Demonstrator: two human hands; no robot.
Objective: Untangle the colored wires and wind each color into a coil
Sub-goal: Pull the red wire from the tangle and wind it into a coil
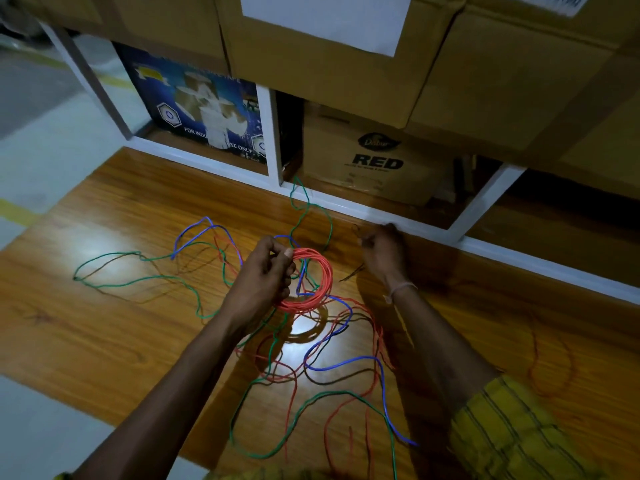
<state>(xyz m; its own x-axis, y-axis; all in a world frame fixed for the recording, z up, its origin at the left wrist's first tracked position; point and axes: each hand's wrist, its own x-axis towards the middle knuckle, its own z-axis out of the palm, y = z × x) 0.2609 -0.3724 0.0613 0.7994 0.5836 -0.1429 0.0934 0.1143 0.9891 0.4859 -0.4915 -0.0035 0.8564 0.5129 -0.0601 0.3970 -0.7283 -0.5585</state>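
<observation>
Far to the left of the left hand [268, 271], the green wire [114, 256] lies in long open loops on the wooden board [104, 341]. A loop of the blue wire [201, 233] rises just left of and beyond that hand, crossing the green wire and a strand of loose red wire [227, 252].

The left hand is clenched around the left side of the red coil [320, 271]; the thumb presses the top of the coil against the curled fingers. The coil is held above the board, tilted, with several turns bundled together. Blue and green strands pass through its opening.

Below the left hand, toward the person, the remaining red, blue and green wires lie tangled on the board around a bright reflection. A large green loop and a blue end reach close to the board's near edge.

Beyond the coil, a green strand runs up to the white shelf frame [346, 204].

The right hand [382, 252] is to the right of the coil, well apart from it, close to the shelf frame. Its fingers are curled; a thin dark strand shows near them, but whether it is pinched cannot be told. A thread band [398, 291] circles the right wrist.

Behind the right hand, a cardboard box [374, 161] marked RED stands in the shelf.
</observation>
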